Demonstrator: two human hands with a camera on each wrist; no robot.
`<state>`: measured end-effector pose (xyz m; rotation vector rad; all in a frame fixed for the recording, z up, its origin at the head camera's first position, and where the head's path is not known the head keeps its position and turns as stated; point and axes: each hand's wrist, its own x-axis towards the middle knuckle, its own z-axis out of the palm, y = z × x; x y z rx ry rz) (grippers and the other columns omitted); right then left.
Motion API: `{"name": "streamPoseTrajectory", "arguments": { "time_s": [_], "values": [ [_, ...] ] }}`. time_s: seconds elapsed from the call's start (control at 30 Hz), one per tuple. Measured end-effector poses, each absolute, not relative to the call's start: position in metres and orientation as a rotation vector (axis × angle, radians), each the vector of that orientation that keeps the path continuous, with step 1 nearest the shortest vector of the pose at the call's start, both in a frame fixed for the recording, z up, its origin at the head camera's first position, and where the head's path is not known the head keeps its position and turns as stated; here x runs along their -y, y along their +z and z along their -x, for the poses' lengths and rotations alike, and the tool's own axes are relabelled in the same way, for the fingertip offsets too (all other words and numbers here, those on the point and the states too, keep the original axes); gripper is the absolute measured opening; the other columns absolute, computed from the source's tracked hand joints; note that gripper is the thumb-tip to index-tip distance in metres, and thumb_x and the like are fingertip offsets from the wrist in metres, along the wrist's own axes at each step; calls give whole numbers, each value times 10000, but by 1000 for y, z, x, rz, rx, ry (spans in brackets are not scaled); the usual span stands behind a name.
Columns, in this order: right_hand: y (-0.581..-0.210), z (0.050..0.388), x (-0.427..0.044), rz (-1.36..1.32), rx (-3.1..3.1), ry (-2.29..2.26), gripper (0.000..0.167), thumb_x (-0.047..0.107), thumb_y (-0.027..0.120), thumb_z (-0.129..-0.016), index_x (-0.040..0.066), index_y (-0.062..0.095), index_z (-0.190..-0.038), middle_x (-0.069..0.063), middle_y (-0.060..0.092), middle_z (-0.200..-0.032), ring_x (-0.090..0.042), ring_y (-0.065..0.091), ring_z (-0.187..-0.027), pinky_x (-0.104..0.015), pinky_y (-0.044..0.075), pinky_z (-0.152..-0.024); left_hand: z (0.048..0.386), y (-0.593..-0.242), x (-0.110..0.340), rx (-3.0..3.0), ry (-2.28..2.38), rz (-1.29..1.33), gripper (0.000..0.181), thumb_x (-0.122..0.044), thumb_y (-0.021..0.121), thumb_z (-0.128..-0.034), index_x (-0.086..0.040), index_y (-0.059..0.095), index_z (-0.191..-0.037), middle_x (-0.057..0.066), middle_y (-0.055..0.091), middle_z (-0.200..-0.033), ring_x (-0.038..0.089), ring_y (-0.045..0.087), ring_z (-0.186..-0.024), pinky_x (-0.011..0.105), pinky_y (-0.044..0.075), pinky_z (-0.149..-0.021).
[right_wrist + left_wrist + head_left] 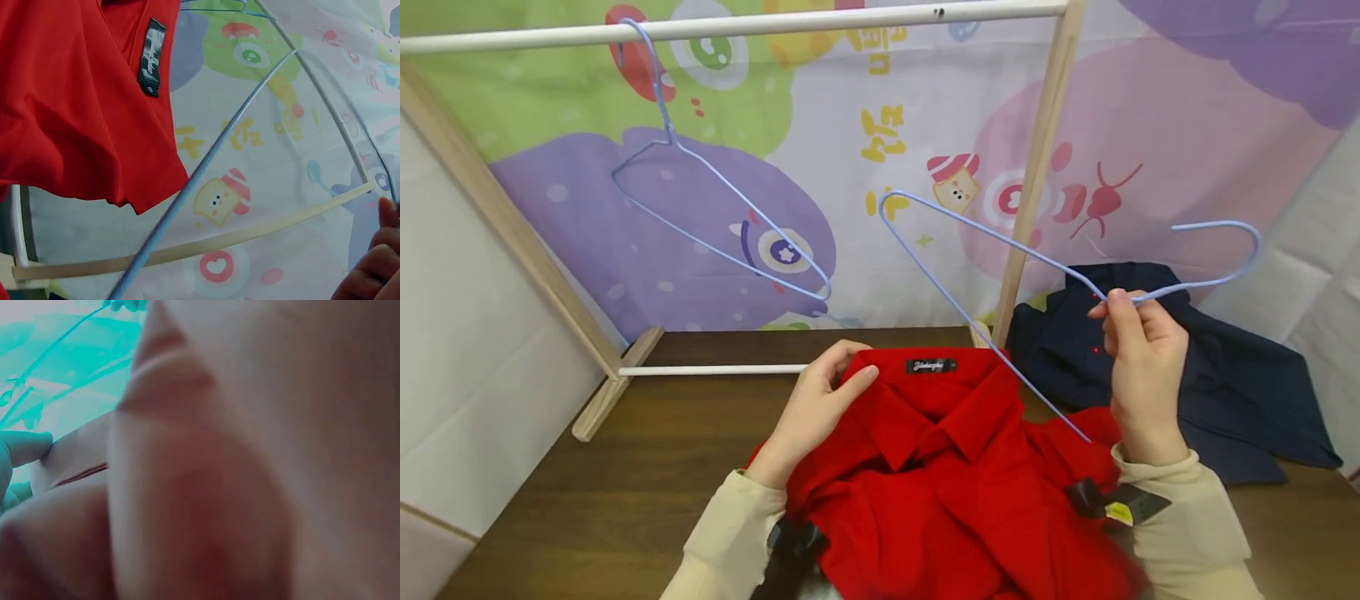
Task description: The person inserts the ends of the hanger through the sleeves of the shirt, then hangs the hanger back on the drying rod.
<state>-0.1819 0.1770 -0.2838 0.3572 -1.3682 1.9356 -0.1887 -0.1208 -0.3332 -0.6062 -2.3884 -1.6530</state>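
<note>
A red collared shirt (pixel 940 467) with a black neck label (pixel 931 366) fills the lower middle of the head view. My left hand (pixel 820 408) pinches its collar on the left side, thumb in front. In my right hand (pixel 1146 358) a light blue wire hanger (pixel 958 223) is pinched at the neck below its hook. The hanger tilts, its far corner pointing up and left, and its lower bar passes by the right side of the collar. In the right wrist view the hanger's bar (pixel 212 150) runs close to the red shirt (pixel 69 112). Cloth covers most of the left wrist view.
A second blue hanger (pixel 730 175) hangs from the white rail (pixel 850 20) of a wooden-legged rack. Dark navy clothing (pixel 1240 383) lies on the brown table (pixel 587 492) at the right. A cartoon-printed cloth (pixel 880 275) hangs behind the rack.
</note>
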Motion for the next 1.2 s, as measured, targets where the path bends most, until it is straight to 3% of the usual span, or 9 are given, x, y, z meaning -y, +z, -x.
{"name": "streamPoseTrajectory", "arguments": {
  "time_s": [0.23, 0.43, 0.6, 0.83, 1.2],
  "values": [
    [-271, 178, -176, -464, 1128, 2181, 278, 52, 511, -912, -59, 481, -659, -66, 362, -558, -155, 188, -443, -237, 112, -433, 187, -328, 122, 2366, -1644, 618, 191, -222, 594, -884, -145, 589, -1059, 37, 611, -776, 113, 517, -678, 231, 424, -635],
    [-248, 178, -178, -501, 918, 2344, 293, 76, 483, -927, -98, 503, -693, -100, 381, -554, -158, 202, -430, -231, 130, -427, 187, -323, 123, 2342, -1645, 624, 187, -207, 597, -882, -129, 592, -1052, 50, 615, -782, 124, 529, -681, 233, 434, -644],
    [-230, 180, -184, -597, 742, 2488, 307, 53, 357, -959, -153, 509, -789, -83, 291, -503, -137, 179, -392, -237, 103, -433, 187, -320, 122, 2332, -1642, 628, 194, -208, 598, -881, -114, 594, -1051, 62, 613, -777, 120, 530, -677, 232, 437, -646],
    [-212, 180, -178, -655, 521, 2618, 402, 114, 281, -981, -105, 477, -706, -63, 247, -496, -131, 168, -363, -236, 97, -454, 186, -318, 123, 2345, -1644, 619, 208, -205, 599, -880, -110, 589, -1065, 77, 623, -805, 128, 534, -696, 236, 443, -662],
    [-204, 180, -143, -614, 521, 2370, 445, 116, 250, -1005, -57, 413, -629, -59, 234, -516, -131, 152, -362, -217, 119, -416, 179, -303, 123, 2307, -1640, 644, 200, -200, 592, -885, -118, 598, -1067, 59, 626, -806, 127, 534, -698, 243, 444, -639]
  ]
}}
